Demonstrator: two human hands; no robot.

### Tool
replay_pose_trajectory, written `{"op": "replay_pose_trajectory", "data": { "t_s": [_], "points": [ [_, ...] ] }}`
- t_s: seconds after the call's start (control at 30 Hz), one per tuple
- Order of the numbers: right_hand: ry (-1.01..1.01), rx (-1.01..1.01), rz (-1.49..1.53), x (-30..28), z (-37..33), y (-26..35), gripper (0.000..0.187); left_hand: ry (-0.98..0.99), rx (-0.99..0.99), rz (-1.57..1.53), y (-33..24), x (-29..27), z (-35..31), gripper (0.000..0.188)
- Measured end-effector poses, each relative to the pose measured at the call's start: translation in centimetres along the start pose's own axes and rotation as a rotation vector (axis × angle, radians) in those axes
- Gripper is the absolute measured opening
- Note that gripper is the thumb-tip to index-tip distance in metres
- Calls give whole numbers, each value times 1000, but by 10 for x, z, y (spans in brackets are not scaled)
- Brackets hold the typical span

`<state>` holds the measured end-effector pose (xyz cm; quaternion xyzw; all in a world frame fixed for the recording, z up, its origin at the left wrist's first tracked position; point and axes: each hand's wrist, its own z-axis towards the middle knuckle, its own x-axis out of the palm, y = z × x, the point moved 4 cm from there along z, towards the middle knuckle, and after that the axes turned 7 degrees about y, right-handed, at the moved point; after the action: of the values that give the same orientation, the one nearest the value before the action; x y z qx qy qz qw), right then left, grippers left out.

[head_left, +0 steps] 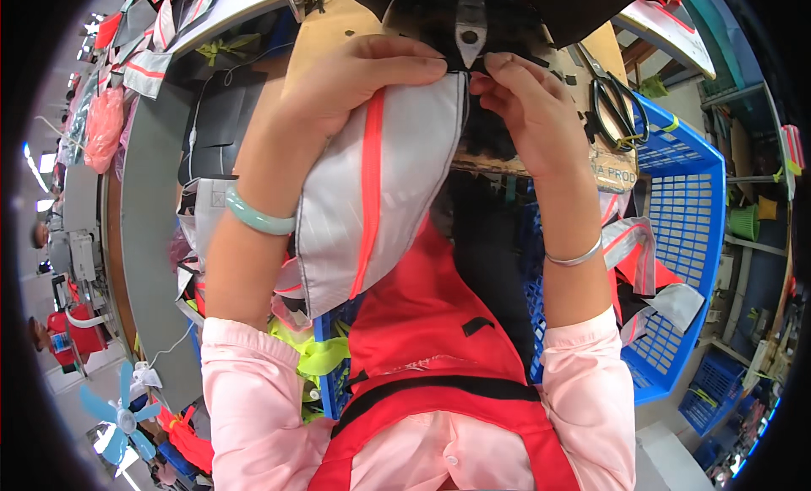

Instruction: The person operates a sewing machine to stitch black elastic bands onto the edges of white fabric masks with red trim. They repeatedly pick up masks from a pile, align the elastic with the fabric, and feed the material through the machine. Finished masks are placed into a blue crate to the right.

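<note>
My left hand (372,73) is closed on the top corner of a silver-grey fabric panel (405,136), thumb and forefinger pinching it. The panel has a dark bound edge and a bright red stripe, and it hangs down toward my lap. Close by, my right hand (528,98) is closed too, its fingertips pinched together beside the panel's corner. What they grip is too small to make out. Just above both hands, a pointed metal plate (470,37) with a hole sticks out from a dark shape.
Black-handled scissors (610,98) lie at the right of the wooden table (334,27), among dark scraps. A blue plastic basket (688,187) with striped fabric pieces (646,246) stands at the right. More pieces (148,65) are heaped at the far left.
</note>
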<state>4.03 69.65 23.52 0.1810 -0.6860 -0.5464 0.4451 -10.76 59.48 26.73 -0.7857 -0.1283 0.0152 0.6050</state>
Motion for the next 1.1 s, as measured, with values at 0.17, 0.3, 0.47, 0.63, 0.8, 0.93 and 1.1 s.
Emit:
{"op": "replay_pose_trajectory", "data": {
  "t_s": [0.17, 0.3, 0.47, 0.63, 0.8, 0.93, 1.1],
  "points": [
    [-60, 14, 86, 3, -1, -6, 25, 27, 18, -91, 5, -2, 2, 27],
    [-167, -60, 136, 5, -8, -6, 25, -2, 35, -128, 7, 0, 1, 26],
    [-225, -251, -492, -19, -24, 12, 27, 18, 24, 80, 2, 4, -12, 24],
    [280, 85, -824, -7, -46, -1, 38, 121, 335, 1051, 14, 84, -54, 13],
    [1192, 554, -691, 15, -91, -53, 49, 69, 1052, 1185, 113, 181, -111, 11],
    [1524, 748, -929, 45, -139, -97, 50, 101, 934, 1181, 179, 228, -129, 10],
    [1154, 530, -862, 28, -165, -78, 35, -14, 1397, 879, 118, 179, -186, 8]
  ]
}}
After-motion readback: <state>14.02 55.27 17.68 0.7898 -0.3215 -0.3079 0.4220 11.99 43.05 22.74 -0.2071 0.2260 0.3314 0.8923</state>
